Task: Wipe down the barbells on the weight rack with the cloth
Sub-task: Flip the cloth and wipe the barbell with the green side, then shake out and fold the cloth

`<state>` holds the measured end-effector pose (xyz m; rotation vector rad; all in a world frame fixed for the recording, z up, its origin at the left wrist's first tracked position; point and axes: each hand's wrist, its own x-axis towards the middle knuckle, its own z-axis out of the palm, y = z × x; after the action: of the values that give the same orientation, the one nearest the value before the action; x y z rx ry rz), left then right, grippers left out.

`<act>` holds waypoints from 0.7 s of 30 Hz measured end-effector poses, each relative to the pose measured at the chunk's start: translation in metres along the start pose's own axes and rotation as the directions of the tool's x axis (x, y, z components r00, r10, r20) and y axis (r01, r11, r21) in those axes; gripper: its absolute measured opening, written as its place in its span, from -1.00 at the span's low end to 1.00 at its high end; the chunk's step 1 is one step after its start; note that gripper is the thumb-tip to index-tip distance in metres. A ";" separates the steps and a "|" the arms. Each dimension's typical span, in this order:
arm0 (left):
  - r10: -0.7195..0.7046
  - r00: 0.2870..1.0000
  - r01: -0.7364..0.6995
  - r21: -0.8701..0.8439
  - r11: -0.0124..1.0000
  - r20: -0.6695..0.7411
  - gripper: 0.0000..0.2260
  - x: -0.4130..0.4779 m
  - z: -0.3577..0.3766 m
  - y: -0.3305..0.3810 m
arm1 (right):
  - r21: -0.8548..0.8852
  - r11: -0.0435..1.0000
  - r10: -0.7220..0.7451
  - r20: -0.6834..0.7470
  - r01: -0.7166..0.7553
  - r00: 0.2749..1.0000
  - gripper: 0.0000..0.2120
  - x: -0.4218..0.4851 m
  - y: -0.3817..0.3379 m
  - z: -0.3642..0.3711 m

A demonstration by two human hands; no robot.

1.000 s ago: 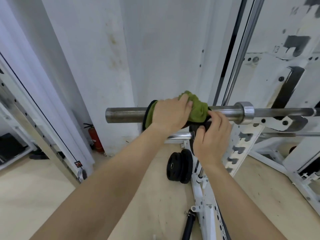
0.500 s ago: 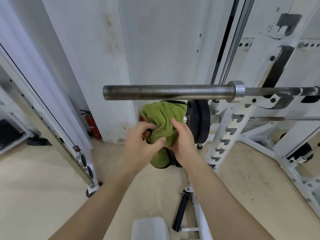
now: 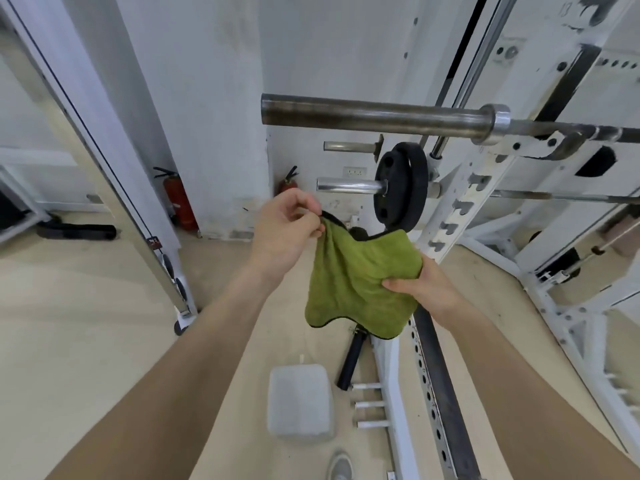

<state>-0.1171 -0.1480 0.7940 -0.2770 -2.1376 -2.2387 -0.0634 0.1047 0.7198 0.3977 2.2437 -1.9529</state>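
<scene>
Cloth (image 3: 356, 282) hangs pinched between left grip (image 3: 287, 226) and right grip (image 3: 426, 287); best folded flat before wiping barbell (image 3: 374, 114) at twelve o'clock.

The cloth (image 3: 360, 282) hangs between both hands, below the barbell (image 3: 374, 114) resting on the rack (image 3: 460, 209).

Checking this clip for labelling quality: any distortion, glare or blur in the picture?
Head view: strong wide-angle bending, the rack upright curves toward the edge; soft, even light, no hard shadows; bright glint on the barbell collar; cloth, left hand and right hand sharp.
</scene>
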 end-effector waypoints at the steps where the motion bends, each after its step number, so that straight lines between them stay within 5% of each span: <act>1: 0.009 0.999 -0.009 0.006 1.000 0.037 -0.74 -0.004 0.006 0.006 | 0.011 1.000 0.003 0.015 -0.003 1.000 -0.28 -0.008 0.003 -0.002; 4: 0.018 0.990 -0.032 0.101 0.994 0.142 -0.86 -0.016 0.017 0.016 | 0.059 0.996 -0.067 -0.044 0.070 0.997 -0.83 -0.029 0.008 -0.014; 7: -0.027 0.961 -0.099 0.434 0.895 0.276 -0.82 -0.023 0.012 0.014 | 0.015 0.986 -0.162 -0.148 0.166 0.976 -0.66 -0.038 0.012 -0.032; 10: -0.260 0.886 -0.206 0.830 0.519 0.383 -0.83 -0.030 0.006 -0.001 | -0.118 0.965 -0.247 -0.124 0.232 0.961 -0.65 -0.047 0.016 -0.047; 13: -0.267 0.907 -0.253 0.929 0.271 0.325 -0.73 -0.046 0.019 -0.019 | -0.358 0.874 -0.336 0.041 0.328 0.941 -0.65 -0.054 0.022 -0.057; 17: 0.037 0.975 -0.221 0.953 0.205 0.218 -0.71 -0.068 0.050 -0.026 | -0.393 0.847 -0.354 0.088 0.359 0.931 -0.78 -0.050 0.042 -0.084; 21: 0.035 0.999 -0.021 0.889 0.457 0.006 -0.53 -0.071 0.056 -0.030 | -0.454 0.852 -0.263 0.057 0.260 0.963 -0.67 -0.050 0.063 -0.120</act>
<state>-0.0456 -0.0982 0.7559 -0.2211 -2.8769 -0.7701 0.0110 0.2258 0.6915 0.0364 2.7784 -1.4316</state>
